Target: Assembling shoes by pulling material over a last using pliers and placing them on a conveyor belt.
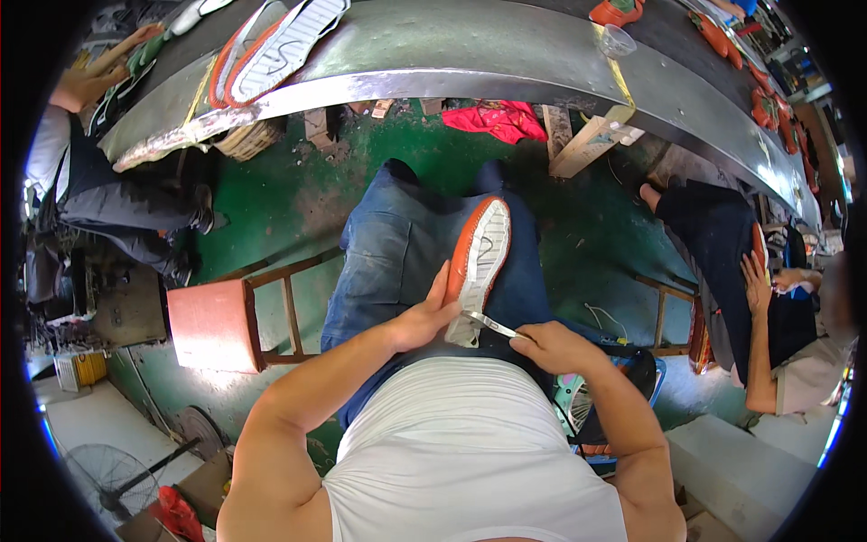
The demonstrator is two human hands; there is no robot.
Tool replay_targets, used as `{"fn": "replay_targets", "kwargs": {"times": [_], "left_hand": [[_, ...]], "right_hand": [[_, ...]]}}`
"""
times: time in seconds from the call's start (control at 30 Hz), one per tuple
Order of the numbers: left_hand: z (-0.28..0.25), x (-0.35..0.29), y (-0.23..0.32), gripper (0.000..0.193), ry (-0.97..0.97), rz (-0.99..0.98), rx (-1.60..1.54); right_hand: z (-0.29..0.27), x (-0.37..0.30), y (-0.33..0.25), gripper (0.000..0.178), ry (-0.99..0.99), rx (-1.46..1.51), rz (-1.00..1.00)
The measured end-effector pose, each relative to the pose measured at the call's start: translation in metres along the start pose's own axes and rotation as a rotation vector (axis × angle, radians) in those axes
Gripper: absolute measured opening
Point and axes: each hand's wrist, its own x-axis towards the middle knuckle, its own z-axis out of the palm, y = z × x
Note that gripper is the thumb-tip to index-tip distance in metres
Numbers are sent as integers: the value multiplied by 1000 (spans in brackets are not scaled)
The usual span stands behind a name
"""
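Note:
An orange shoe (466,239) lies across my lap with its underside up and its toe pointing away from me. The white-and-grey bottom carries a dark curved line. My left hand (424,318) is closed around the near left side of the shoe. In my right hand (553,347) is a slim silver metal tool (492,325), its tip at the near end of the shoe. A loose pale flap (463,336) shows there below the tool. My right fingers hide the tool's handle, so its exact kind is unclear.
A metal-topped bench (433,54) spans the far side, bearing upturned orange-and-white shoes (284,56) and a clear cup (617,41). A red-topped stool (214,327) stands left. A seated person (713,235) works at right, another person (108,181) at left. A fan (113,492) is lower left.

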Motion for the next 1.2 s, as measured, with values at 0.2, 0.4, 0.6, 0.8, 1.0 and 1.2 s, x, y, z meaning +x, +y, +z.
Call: {"fn": "replay_targets", "kwargs": {"times": [0.2, 0.4, 0.6, 0.8, 1.0, 1.2], "left_hand": [[1, 7, -29, 92, 22, 66, 67], [3, 3, -5, 97, 137, 92, 292], [-27, -29, 78, 75, -37, 172, -272], [-70, 11, 268, 80, 35, 361, -141], [-140, 202, 442, 62, 185, 455, 309], [-191, 375, 450, 70, 616, 651, 1881]], "right_hand": [[-18, -8, -18, 40, 31, 228, 93], [7, 28, -10, 37, 208, 37, -32], [25, 12, 44, 41, 400, 565, 54], [2, 51, 63, 44, 293, 689, 130], [-12, 91, 88, 44, 191, 930, 86], [-42, 119, 85, 42, 158, 1105, 39]]}}
